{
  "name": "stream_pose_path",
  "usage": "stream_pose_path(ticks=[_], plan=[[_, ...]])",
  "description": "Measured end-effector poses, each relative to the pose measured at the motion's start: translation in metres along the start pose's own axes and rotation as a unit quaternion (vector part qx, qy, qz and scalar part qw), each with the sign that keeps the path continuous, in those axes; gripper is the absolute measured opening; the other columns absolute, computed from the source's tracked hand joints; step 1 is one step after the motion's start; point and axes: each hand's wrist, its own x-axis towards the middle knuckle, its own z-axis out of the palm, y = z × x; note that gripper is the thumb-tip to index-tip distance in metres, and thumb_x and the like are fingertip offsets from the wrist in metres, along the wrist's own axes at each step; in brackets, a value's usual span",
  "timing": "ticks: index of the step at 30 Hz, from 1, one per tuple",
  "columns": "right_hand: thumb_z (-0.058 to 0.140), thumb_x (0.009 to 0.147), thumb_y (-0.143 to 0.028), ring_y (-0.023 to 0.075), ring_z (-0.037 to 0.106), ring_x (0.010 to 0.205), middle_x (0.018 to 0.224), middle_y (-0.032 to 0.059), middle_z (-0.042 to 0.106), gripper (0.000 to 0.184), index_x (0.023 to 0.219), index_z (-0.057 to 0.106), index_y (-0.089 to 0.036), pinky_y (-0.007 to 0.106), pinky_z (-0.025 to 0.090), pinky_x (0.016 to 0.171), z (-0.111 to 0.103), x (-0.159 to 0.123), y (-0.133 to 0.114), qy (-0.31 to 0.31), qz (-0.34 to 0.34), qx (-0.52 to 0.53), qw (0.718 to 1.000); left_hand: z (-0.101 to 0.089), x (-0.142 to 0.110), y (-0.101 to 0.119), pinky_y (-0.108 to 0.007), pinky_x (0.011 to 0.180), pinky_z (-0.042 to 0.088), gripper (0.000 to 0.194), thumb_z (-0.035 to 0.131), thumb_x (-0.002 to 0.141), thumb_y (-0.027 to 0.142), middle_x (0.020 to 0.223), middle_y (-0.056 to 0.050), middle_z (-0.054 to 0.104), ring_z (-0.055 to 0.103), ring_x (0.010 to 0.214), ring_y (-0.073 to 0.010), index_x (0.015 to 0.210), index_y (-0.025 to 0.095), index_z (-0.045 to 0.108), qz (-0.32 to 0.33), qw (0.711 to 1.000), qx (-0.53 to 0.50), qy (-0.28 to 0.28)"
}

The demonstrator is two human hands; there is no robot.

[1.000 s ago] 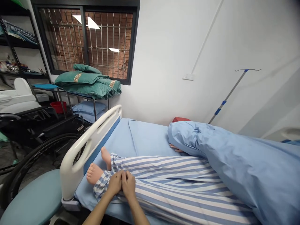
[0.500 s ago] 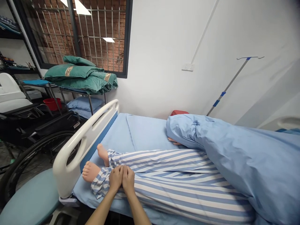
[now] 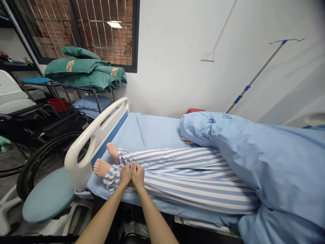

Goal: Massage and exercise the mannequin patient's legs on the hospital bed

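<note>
Both forearms come in from the bottom of the frame, and the left hand [image 3: 126, 174] and right hand [image 3: 137, 175] sit side by side, touching, on the striped pajama trousers [image 3: 182, 173] of what looks like a patient manikin [image 3: 102, 168], right by the trouser cuff [image 3: 111, 178] at lower centre. Can't really tell if the grip is clenched on the cloth or the leg, or just resting there, since the fingers curl down out of view.

The manikin lies on a blue bed sheet [image 3: 157, 132], with its feet just short of a white bed footboard [image 3: 76, 166]. A big blue quilt [image 3: 254, 159] covers the upper body on the right side of the frame, and a small manikin hand [image 3: 187, 139] pokes out from under it.

Upper left, there's a stack of green quilts [image 3: 83, 69] on a metal rack, with a wheelchair [image 3: 48, 135] below it. An IV pole [image 3: 261, 74] leans against the wall at upper right.
</note>
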Motion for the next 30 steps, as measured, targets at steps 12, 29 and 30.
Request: stream_pose_path(ticks=[12,29,30], plan=[[0.026,0.09,-0.037,0.014,0.051,0.057,0.059,0.0021,0.061,0.044,0.063,0.056,-0.019,0.024,0.03,0.055,-0.003,-0.0005,-0.0001,-0.014,0.001,-0.027,1.0,0.0012,-0.0012,0.002,-0.023,0.064,0.031,0.033,0.035,0.088,0.033,0.081,-0.006,0.066,0.055,0.074,-0.0137,0.078,0.017,0.062,-0.003,1.0,0.009,0.011],[0.028,0.089,-0.035,0.014,0.053,0.057,0.061,0.0039,0.063,0.044,0.063,0.059,-0.017,0.023,0.03,0.054,0.0004,0.0026,0.0016,-0.008,-0.018,-0.023,1.0,-0.0015,0.0004,-0.0002,-0.024,0.064,0.029,0.034,0.033,0.089,0.035,0.087,-0.007,0.066,0.055,0.079,-0.0151,0.086,0.018,0.063,-0.008,1.0,-0.026,-0.005],[0.028,0.089,-0.035,0.0141,0.053,0.057,0.062,0.0045,0.063,0.044,0.063,0.059,-0.017,0.023,0.03,0.054,-0.0002,0.0027,0.0004,-0.01,-0.017,-0.029,0.999,-0.0012,0.0001,-0.0007,-0.024,0.065,0.029,0.034,0.033,0.088,0.035,0.087,-0.007,0.066,0.055,0.079,-0.0151,0.085,0.018,0.063,-0.007,1.0,-0.028,-0.002]])
